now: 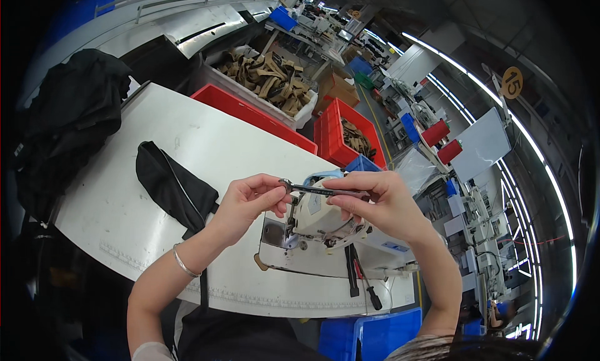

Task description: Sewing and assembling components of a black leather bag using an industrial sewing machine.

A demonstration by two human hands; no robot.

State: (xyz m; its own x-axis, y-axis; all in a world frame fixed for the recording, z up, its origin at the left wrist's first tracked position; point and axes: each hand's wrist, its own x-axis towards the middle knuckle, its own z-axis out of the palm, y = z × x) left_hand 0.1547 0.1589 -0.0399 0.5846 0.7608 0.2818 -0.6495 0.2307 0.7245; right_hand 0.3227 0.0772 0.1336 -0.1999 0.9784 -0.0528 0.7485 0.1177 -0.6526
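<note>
Head view: a wrench (315,190) is held above the sewing machine (317,216). Left hand (245,203): fingertips clamped on the wrench's head end. Right hand (382,201): thumb and fingers clamped on the opposite end. Black fabric piece (169,183): left of the machine. Screwdriver (374,298): near side of the machine.

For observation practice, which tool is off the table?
The metal wrench, held by left hand and right hand; the screwdriver and black tool lie on the table.
</note>
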